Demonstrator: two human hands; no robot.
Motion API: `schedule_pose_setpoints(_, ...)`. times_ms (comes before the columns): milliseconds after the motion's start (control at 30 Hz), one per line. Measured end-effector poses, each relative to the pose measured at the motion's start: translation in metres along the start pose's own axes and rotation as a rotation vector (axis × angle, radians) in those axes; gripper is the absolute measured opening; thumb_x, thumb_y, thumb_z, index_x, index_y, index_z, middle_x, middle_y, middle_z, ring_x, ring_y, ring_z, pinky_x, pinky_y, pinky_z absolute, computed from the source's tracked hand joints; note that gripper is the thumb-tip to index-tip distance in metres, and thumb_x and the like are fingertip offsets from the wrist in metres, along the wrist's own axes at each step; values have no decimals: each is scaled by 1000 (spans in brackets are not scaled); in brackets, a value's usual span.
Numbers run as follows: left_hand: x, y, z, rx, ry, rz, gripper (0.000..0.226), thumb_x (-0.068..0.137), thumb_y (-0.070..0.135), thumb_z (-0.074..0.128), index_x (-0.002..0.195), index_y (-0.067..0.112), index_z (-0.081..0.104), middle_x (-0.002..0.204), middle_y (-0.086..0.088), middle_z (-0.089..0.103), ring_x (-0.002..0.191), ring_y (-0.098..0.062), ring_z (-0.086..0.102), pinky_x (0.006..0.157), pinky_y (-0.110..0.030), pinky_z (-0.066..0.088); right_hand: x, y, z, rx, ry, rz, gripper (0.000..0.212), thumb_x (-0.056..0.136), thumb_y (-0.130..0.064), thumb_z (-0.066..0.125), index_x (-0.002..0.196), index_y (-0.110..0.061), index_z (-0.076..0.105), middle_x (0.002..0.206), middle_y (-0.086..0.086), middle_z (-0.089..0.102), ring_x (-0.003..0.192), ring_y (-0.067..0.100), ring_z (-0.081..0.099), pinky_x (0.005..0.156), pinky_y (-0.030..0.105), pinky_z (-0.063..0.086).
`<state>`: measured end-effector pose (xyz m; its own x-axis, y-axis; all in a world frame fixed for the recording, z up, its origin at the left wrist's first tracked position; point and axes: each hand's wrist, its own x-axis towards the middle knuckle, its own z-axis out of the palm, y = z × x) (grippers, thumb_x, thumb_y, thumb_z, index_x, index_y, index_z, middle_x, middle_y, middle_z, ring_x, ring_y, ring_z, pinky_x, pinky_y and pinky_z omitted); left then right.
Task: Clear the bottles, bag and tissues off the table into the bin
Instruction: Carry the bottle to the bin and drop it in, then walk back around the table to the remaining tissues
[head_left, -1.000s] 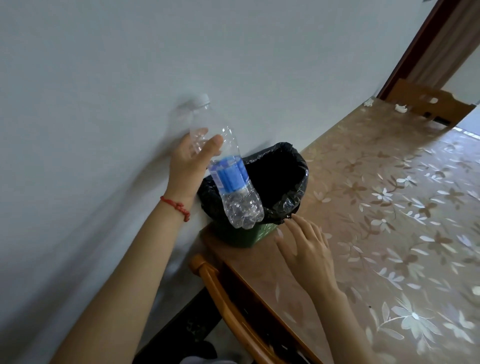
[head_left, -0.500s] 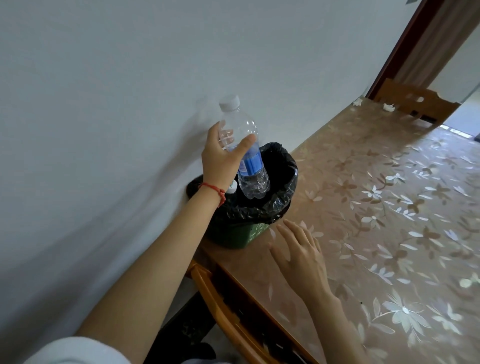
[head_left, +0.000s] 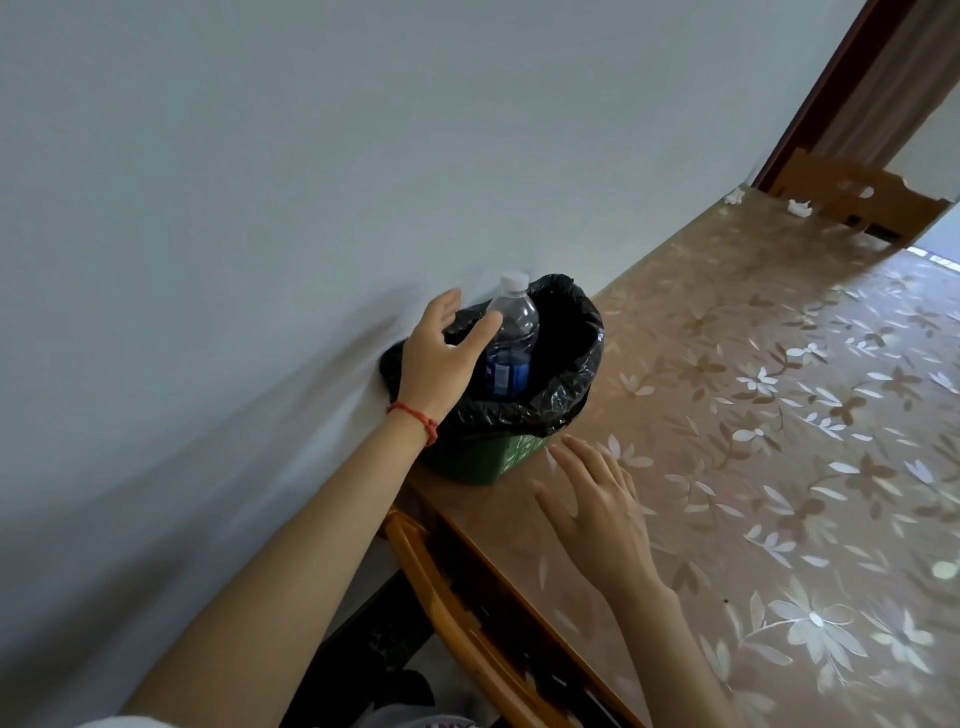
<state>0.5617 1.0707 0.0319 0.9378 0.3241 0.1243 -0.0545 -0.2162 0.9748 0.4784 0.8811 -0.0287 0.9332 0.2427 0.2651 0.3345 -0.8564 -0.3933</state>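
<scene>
Bottle (head_left: 511, 338) stands upright in the bin (head_left: 550, 415), its white cap and shoulders rising above the black liner, its blue label down inside the opening. The bin sits at the near corner of the tabletop (head_left: 779, 415), close against the wall. The left hand (head_left: 441, 358) hovers beside the bottle with its fingers (head_left: 480, 332) spread; the thumb lies close to the bottle's neck, but I cannot tell whether it touches. Nothing is pinched. The right hand (head_left: 597, 499) lies flat on the tabletop just in front of the bin, fingers loosely spread, holding nothing.

I judge this step as nearly done: the bottle is in, and the hand looks ready to leave. Two crumpled tissues (head_left: 955, 207) lie at the far end of the tabletop, well apart from the bin, so work is left.

Risks from here, as I see them. The bottle stands tall and is not fully sunk, so a knock from the left hand on its way out could tip it over the rim and back onto the tabletop or down beside the wall. It also takes up room; tissues dropped on top may slide off. The bin stands near the edge of the tabletop, so a push from either hand could shift it toward the edge.
</scene>
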Motion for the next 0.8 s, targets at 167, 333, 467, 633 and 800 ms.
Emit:
schedule_pose_setpoints(167, -55, -26, -22, 254, -11, 220, 43, 84, 28, 62, 121, 9, 54, 124, -6, 56, 113, -7, 47, 92, -5, 33, -5, 2, 6, 14, -56, -7, 43, 87, -39, 58, 123, -16, 56, 130, 5, 56, 123, 23, 48, 101, 36, 35)
schedule_pose_setpoints(333, -104, -62, -29, 607, -119, 289, 48, 86, 36, 55, 125, 8, 52, 131, -11, 54, 122, -20, 47, 101, -30, 34, -16, 6, 13, -21, -92, -30, 44, 86, -40, 59, 123, -16, 56, 130, 6, 56, 122, 24, 50, 99, 39, 40)
schedule_pose_setpoints(467, -124, -85, -23, 852, -259, 262, 61, 88, 52, 38, 135, 13, 41, 141, -8, 45, 133, -22, 35, 111, -38, 24, -24, 13, 14, -57, -124, -26, 46, 85, -40, 59, 123, -13, 55, 131, 9, 56, 122, 26, 50, 99, 40, 40)
schedule_pose_setpoints(633, -136, -103, -11, 995, -351, 225, 63, 89, 54, 33, 141, 18, 28, 149, -4, 32, 139, -20, 21, 113, -38, 12, -37, 27, 14, -107, -175, -16, 49, 86, -40, 58, 125, -12, 54, 133, 11, 54, 125, 28, 47, 103, 41, 37)
schedule_pose_setpoints(800, -139, -104, -1, 995, -385, 251, 64, 90, 54, 34, 140, 16, 29, 148, -6, 35, 138, -22, 24, 113, -40, 17, -49, 39, 13, -128, -202, 34, 50, 87, -40, 56, 128, -12, 51, 136, 11, 51, 128, 27, 45, 105, 41, 34)
